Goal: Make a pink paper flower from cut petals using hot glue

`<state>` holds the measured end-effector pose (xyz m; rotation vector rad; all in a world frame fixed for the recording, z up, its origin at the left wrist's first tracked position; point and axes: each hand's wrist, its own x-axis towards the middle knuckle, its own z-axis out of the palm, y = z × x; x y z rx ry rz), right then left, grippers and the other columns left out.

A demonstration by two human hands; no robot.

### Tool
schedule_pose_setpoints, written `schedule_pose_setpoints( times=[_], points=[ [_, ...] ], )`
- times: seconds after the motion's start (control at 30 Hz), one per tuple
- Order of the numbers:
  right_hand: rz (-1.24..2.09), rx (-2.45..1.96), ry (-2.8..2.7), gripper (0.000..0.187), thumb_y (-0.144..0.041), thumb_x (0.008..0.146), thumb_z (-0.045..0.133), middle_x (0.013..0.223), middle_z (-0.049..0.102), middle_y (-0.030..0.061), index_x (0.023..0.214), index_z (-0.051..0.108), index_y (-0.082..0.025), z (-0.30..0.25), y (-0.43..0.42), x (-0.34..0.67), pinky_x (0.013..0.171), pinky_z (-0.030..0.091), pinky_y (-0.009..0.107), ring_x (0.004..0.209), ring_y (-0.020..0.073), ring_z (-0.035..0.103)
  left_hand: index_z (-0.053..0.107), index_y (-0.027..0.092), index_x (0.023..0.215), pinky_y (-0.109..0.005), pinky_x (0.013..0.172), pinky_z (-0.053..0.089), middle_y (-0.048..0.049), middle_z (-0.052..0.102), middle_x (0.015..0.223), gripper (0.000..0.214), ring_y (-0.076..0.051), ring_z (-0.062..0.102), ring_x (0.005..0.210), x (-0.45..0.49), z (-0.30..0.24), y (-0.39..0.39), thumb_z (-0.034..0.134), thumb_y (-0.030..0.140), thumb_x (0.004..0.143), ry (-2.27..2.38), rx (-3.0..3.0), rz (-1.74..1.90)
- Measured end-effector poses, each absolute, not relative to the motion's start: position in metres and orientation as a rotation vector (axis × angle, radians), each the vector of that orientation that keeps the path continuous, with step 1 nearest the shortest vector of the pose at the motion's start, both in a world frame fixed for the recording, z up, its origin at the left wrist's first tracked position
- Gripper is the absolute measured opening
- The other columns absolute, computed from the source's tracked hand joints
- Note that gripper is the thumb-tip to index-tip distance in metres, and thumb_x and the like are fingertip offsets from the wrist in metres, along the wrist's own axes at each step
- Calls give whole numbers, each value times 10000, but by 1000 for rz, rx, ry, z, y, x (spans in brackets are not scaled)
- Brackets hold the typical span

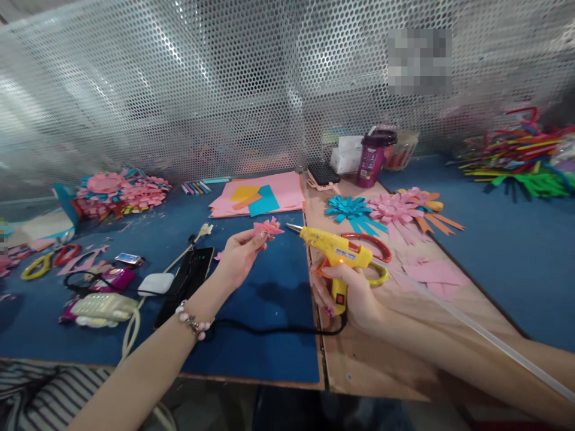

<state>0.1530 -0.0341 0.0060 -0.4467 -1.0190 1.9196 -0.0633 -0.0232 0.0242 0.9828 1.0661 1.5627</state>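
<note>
My left hand (239,256) pinches a small pink paper flower (268,228) above the blue mat (269,299). My right hand (348,293) is wrapped round the grip of a yellow hot glue gun (336,248). Its metal nozzle points left, a short gap from the flower. A clear glue stick runs back from the gun along my right forearm. The gun's black cord (269,329) trails across the mat under my wrists.
Red and yellow scissors (375,257) lie behind the gun. Finished blue (353,211) and pink paper flowers (398,211), pink sheets (265,191), a purple cup (372,157), a black phone (188,278) and a perforated metal screen (224,90) surround the work spot.
</note>
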Motion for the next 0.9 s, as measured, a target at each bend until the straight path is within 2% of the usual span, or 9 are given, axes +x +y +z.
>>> schedule_pose_setpoints(
  times=[0.1,0.33,0.47,0.63,0.73,0.83,0.9],
  points=[
    [1899,-456,-1017,110,-233,770,525,441,491,-57,815,590,-156,7,-35,153,355,374,237,254,87,367,792,170,746,-247,648,424,-68,723,784,250,-133,569,720,-62,22,-25,856,375,617,1119,1077,1455],
    [1825,-683,-880,112,-250,709,517,395,456,-61,774,569,-175,12,-23,149,353,368,233,286,99,370,766,161,663,-279,630,426,-79,711,740,254,-167,587,711,-60,28,-35,840,402,638,1119,1224,1315],
    [1781,-828,-988,105,-275,701,566,445,503,-49,720,554,-172,9,-23,146,361,388,246,293,98,413,732,156,623,-254,538,373,-10,553,525,266,-98,471,535,-59,51,-35,832,400,656,1012,1259,1374],
    [1753,-858,-1068,93,-265,728,566,510,536,-58,766,553,-182,5,-24,145,358,426,266,291,104,439,698,172,609,-227,439,262,56,388,441,226,-45,323,410,-32,100,-30,800,348,708,905,1378,1365],
    [1735,-878,-1071,86,-260,730,552,512,545,-50,730,556,-174,6,-22,144,360,429,258,294,96,439,743,178,744,-222,416,263,49,435,463,180,-54,365,408,10,128,-28,756,357,754,986,1590,1102],
    [1733,-893,-1094,174,-271,732,547,444,495,-45,590,504,-180,8,-21,144,389,445,251,304,94,448,748,147,806,-222,441,308,32,497,500,161,-57,430,430,63,149,-18,727,305,783,1029,1791,853],
    [1729,-902,-1101,212,-271,723,546,423,483,-41,544,474,-185,8,-21,144,401,447,245,314,96,460,734,106,767,-221,455,327,14,532,519,142,-56,472,438,97,156,-4,694,237,803,1021,1920,720]
  ],
)
